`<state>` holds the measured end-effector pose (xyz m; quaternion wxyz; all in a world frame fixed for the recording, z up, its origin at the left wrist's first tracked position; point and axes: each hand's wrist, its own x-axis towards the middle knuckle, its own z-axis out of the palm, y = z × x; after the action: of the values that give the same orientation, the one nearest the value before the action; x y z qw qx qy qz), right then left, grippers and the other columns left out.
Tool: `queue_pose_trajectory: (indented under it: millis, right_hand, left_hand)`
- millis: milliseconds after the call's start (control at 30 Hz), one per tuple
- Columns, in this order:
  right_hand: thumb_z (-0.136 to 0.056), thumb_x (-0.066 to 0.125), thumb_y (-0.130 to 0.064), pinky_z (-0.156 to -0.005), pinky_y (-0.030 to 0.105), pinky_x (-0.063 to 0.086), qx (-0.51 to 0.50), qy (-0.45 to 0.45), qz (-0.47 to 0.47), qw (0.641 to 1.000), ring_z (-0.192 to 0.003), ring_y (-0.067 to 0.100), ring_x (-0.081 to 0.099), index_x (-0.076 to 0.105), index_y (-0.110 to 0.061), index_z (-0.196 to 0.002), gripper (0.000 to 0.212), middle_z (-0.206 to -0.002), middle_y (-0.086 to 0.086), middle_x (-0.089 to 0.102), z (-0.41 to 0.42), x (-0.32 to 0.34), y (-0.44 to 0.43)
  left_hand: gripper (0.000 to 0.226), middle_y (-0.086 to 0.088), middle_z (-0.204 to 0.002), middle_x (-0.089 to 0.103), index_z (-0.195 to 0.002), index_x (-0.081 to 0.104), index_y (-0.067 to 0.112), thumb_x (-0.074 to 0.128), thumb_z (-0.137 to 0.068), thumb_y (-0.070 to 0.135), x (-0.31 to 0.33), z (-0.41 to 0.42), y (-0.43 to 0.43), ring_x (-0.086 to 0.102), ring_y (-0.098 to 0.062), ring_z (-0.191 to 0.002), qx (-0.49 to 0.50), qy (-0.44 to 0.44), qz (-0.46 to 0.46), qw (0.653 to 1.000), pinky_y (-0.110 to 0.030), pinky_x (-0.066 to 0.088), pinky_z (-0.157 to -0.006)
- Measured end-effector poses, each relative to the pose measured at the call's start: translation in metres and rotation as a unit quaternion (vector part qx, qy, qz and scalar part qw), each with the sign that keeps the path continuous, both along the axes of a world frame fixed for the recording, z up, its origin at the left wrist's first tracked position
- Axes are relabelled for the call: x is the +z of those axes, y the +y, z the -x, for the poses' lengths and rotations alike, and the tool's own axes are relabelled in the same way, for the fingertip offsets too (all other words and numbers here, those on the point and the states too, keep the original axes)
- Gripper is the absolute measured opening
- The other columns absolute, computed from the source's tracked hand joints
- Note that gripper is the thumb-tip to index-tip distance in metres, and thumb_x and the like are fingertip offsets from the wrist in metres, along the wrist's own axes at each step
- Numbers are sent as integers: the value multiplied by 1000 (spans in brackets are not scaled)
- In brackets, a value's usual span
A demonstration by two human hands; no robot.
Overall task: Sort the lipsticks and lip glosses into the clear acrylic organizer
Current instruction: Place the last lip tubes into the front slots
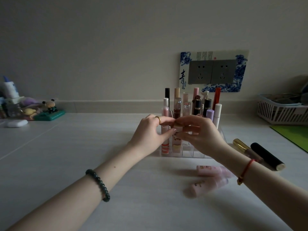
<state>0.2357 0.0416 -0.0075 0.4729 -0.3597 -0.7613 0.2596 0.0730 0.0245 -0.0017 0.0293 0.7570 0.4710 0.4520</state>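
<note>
Partly hidden, one tube is pinched between left hand and right hand at the organizer. At five o'clock lie two blurred pink tubes.

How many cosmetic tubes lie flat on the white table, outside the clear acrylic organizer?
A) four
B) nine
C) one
A: one pale pink tube, a second pale pink tube, a gold-capped brown tube and a black tube with a pale end lie beside the clear acrylic organizer.
</note>
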Motion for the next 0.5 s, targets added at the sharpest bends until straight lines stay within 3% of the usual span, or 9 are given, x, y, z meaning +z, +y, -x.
queue_pose_trajectory:
  millis: [333, 433, 500]
  right_hand:
    - [-68, 70, 2, -72, 9, 50, 8, -21, -2, 1000, -82, -5, 62, 61, -25, -93, 38, -88, -17, 63, 1, -2, -1]
    - [-69, 70, 2, -72, 10, 51, 5, -26, -4, 1000, -81, -4, 63, 62, -19, -97, 36, -89, -15, 63, 1, 0, -3]
    - [-69, 70, 2, -71, 9, 50, 6, -19, -7, 1000, -81, -2, 64, 61, -20, -94, 35, -87, -12, 64, 0, 4, -5]
  left_hand:
    - [33, 25, -77, 44, -106, 66, 23, 72, -74, 21, 0, 0, -1, 51, -11, -82, -3, 22, -1, 1000, 1, 30, -73]
    - [34, 12, -79, 52, -107, 66, 23, 72, -73, 22, 1, 1, 0, 55, -15, -84, -3, 26, -8, 1000, -2, 31, -74]
    - [34, -1, -87, 61, -107, 66, 23, 72, -74, 21, 2, 4, -1, 58, -18, -89, -2, 21, -12, 1000, -11, 36, -78]
